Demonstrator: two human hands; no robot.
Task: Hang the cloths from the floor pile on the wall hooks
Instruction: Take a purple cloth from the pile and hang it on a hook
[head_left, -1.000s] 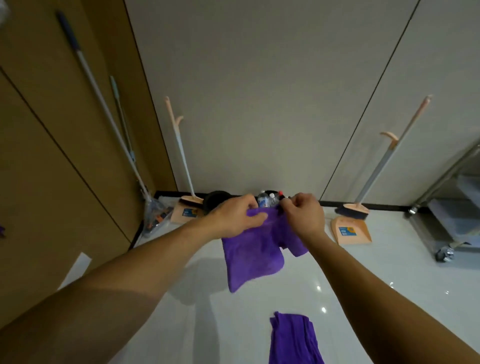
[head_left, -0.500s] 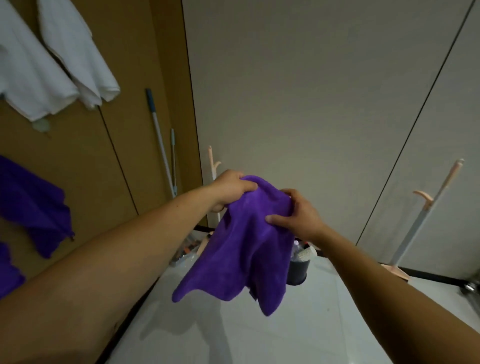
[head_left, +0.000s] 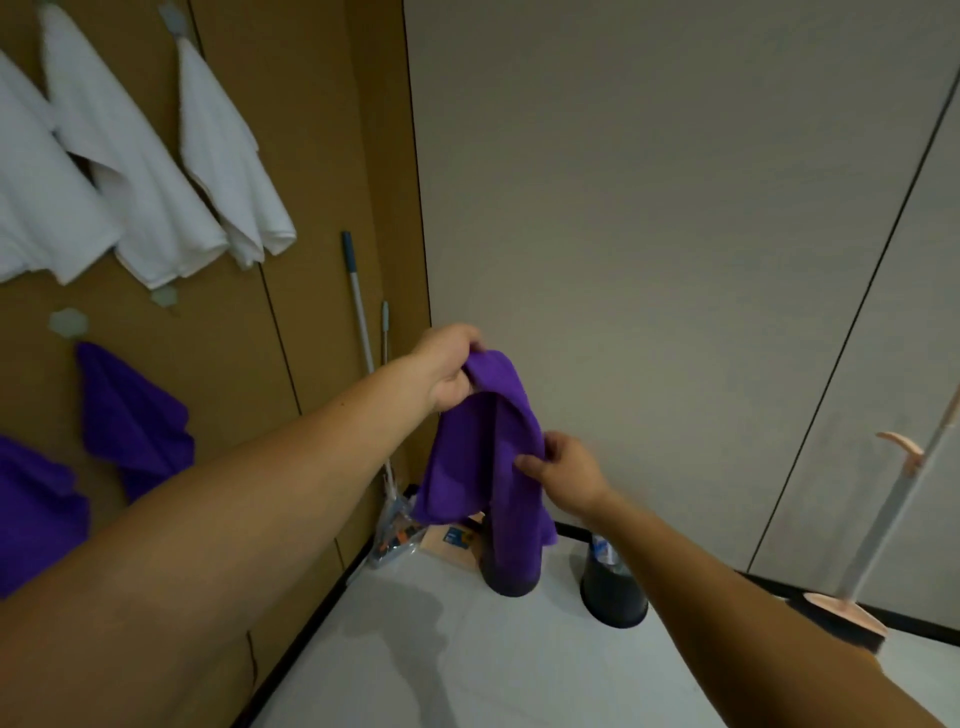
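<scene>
A purple cloth (head_left: 483, 467) hangs in the air in front of the room's corner. My left hand (head_left: 449, 366) grips its top edge. Lower down, my right hand (head_left: 563, 470) pinches a fold on the cloth's right side. On the brown wall at the left, white cloths (head_left: 156, 171) hang from hooks near the top. Purple cloths (head_left: 132, 421) hang below them. Two pale hexagonal hooks (head_left: 67, 322) sit bare between the rows. The floor pile is out of view.
A mop handle (head_left: 358, 301) leans in the corner beside a bag of small items (head_left: 395, 535). Two dark buckets (head_left: 613, 592) stand on the white floor by the grey wall. A broom with a peach head (head_left: 841, 613) leans at the right.
The view has swung up and left, showing more of the hook wall. My left hand raised the cloth's top edge. My right hand slid lower on the cloth.
</scene>
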